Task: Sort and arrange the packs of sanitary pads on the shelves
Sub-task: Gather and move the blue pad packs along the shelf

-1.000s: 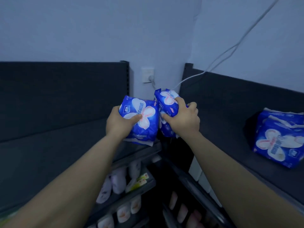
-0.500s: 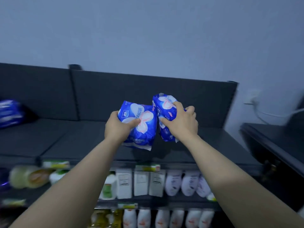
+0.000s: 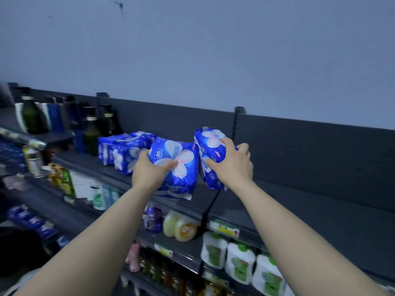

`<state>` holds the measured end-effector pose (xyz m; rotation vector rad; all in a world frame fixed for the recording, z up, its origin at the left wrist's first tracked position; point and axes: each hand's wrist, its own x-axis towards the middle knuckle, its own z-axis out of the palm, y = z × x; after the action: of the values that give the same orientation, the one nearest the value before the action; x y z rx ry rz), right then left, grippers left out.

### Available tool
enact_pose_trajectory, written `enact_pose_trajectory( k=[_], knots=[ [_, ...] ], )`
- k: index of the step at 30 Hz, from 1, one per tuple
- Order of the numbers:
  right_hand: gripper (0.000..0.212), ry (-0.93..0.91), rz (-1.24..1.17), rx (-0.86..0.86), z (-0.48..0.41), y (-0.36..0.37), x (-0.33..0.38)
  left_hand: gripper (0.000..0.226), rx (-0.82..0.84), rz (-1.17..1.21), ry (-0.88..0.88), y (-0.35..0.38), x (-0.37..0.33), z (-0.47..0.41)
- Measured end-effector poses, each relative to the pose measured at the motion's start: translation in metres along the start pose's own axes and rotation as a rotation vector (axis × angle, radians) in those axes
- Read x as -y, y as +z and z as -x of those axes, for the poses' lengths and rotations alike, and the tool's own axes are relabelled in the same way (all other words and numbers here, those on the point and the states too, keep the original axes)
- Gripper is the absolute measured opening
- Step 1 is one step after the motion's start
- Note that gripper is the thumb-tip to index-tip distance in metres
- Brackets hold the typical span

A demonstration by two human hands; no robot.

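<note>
A dark shelf (image 3: 299,210) runs under a grey wall. Mid-frame, the left hand (image 3: 149,174) squeezes one soft blue plastic pad pack (image 3: 179,167); the right hand (image 3: 232,165) squeezes another (image 3: 210,146). Best to set both gently beside the blue stack (image 3: 124,152) at left.

Both arms outstretched — left hand (image 3: 149,171), right hand (image 3: 233,165) each gripping.
</note>
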<state>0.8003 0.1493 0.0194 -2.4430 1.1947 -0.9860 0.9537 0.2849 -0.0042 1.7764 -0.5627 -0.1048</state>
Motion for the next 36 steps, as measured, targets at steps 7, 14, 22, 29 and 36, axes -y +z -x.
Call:
enact_pose_trajectory(
  k=[7, 14, 22, 29, 36],
  knots=[
    [0.072, -0.061, -0.069, 0.046, -0.042, 0.069, 0.073, 0.06, -0.111, -0.039, -0.01, -0.055, 0.032, -0.076],
    [0.073, -0.113, -0.14, 0.072, -0.117, 0.123, 0.114, 0.056, -0.205, -0.07, 0.014, -0.07, 0.029, -0.166],
    [0.074, -0.151, -0.18, 0.078, -0.219, 0.192, 0.149, 0.059, -0.28, -0.105, 0.011, -0.061, 0.031, -0.286],
    [0.075, -0.119, -0.158, 0.135, -0.27, 0.255, 0.155, 0.062, -0.272, -0.152, -0.084, -0.046, 0.06, -0.367],
    [0.075, -0.112, -0.027, 0.192, -0.299, 0.302, 0.168, 0.077, -0.157, -0.183, -0.246, -0.038, 0.087, -0.435]
  ],
)
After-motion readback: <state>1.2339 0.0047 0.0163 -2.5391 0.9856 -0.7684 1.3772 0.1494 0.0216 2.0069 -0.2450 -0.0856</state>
